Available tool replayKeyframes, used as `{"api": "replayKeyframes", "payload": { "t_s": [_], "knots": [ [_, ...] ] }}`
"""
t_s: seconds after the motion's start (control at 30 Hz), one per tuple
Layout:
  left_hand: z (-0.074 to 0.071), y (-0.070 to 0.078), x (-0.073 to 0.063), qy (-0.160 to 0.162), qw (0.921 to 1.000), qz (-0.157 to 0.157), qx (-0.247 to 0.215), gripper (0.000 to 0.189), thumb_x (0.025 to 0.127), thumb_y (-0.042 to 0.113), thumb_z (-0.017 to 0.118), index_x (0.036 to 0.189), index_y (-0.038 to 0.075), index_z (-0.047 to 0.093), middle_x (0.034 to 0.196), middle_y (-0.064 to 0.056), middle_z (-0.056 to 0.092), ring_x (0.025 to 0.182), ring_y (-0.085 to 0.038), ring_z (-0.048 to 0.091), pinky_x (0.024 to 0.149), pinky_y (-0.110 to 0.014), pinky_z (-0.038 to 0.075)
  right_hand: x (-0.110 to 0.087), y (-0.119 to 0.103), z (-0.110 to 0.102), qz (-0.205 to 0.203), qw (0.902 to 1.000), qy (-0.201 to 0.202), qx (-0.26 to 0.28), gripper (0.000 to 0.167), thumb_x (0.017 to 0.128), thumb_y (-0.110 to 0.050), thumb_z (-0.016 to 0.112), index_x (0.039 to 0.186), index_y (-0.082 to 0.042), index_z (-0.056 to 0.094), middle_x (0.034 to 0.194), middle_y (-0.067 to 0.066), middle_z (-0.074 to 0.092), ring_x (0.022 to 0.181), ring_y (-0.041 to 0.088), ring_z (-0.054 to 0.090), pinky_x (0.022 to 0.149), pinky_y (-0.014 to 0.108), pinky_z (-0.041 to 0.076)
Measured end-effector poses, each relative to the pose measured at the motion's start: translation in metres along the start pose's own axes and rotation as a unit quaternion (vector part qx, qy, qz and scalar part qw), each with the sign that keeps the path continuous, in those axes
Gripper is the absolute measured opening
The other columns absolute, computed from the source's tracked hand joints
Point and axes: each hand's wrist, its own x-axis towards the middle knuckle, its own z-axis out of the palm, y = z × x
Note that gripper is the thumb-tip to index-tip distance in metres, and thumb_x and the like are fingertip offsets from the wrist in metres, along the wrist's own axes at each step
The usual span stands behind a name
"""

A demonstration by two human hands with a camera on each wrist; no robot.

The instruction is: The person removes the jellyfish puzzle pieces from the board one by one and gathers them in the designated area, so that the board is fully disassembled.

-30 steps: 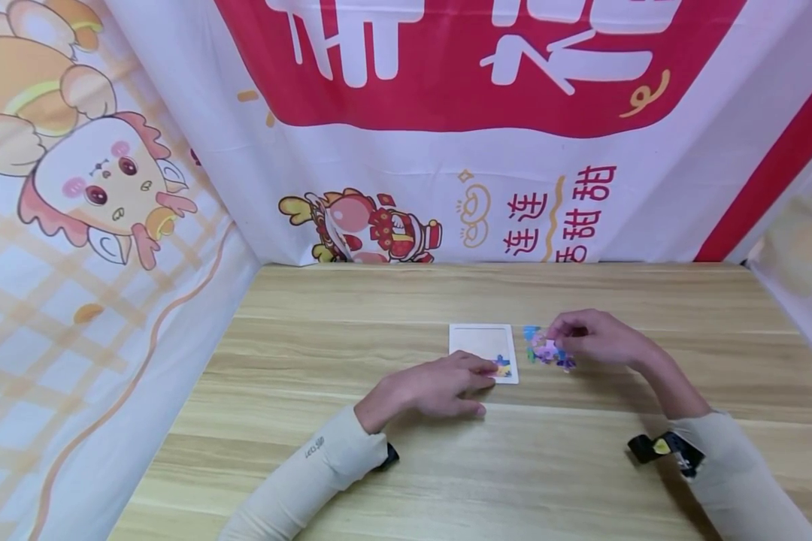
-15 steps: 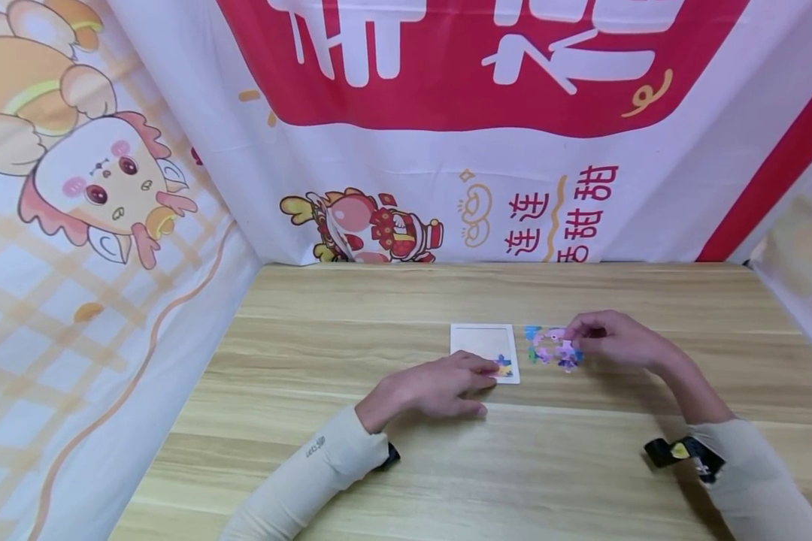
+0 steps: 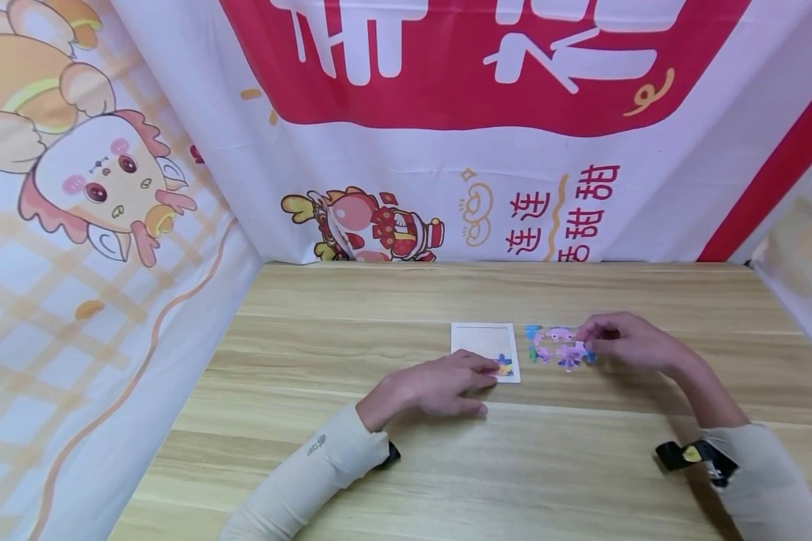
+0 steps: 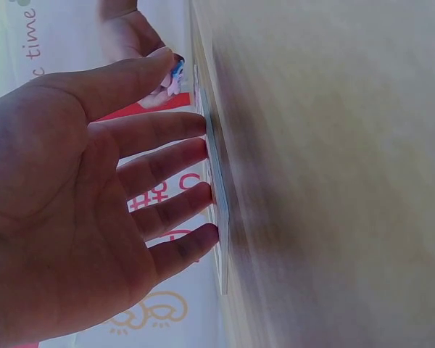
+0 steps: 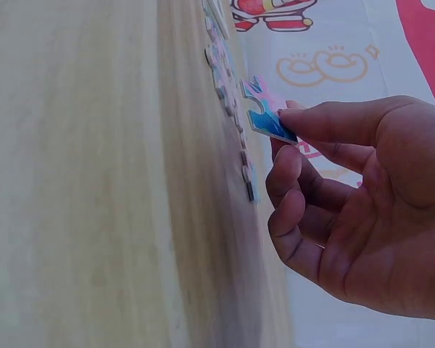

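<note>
A thin white puzzle frame [image 3: 480,342] lies on the table with a few colourful joined pieces [image 3: 505,365] in its near right corner. The fingertips of my left hand [image 3: 443,385] rest on it, fingers nearly straight, as the left wrist view also shows. Right of the frame lie several pink, purple and blue jigsaw pieces [image 3: 558,349]. Over their right edge, my right hand [image 3: 632,342] pinches a blue and pink jigsaw piece [image 5: 272,119] between thumb and index finger, held above the table. Its other fingers are curled.
The wooden table [image 3: 352,315] runs back to a printed white and red cloth [image 3: 379,165]. Another patterned cloth [image 3: 108,300] hangs along the left side. Each sleeve carries a black wrist device, such as the right wrist device [image 3: 697,458].
My right hand has drawn rightward across the loose jigsaw pieces, uncovering more of them. The left hand stays on the puzzle frame.
</note>
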Motion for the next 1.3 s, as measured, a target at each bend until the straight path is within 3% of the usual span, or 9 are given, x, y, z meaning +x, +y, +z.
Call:
{"api": "replayKeyframes", "payload": {
  "t_s": [0.57,1.3],
  "knots": [
    [0.002,-0.002,0.001,0.002,1.0,-0.007,-0.001,0.059,0.11,0.043,0.06,0.162,0.016,0.05,0.177,0.002,0.033,0.164,-0.019,0.029,0.135,-0.036,0.028,-0.007,0.012,-0.004,0.023,0.9995,-0.017,-0.01,0.017,0.107,-0.011,0.064,0.119,-0.006,0.074,0.106,0.006,0.07,0.093,0.015,0.056,0.076,0.023,0.05],
    [0.002,0.0,0.0,0.002,0.9999,-0.008,-0.007,0.059,0.11,0.043,0.061,0.161,0.016,0.051,0.177,0.003,0.033,0.164,-0.018,0.028,0.134,-0.036,0.029,-0.009,0.018,0.0,0.021,0.9992,0.01,-0.034,0.016,0.107,-0.01,0.065,0.118,-0.009,0.077,0.103,0.004,0.07,0.091,0.016,0.054,0.071,0.024,0.047]
  ]
}}
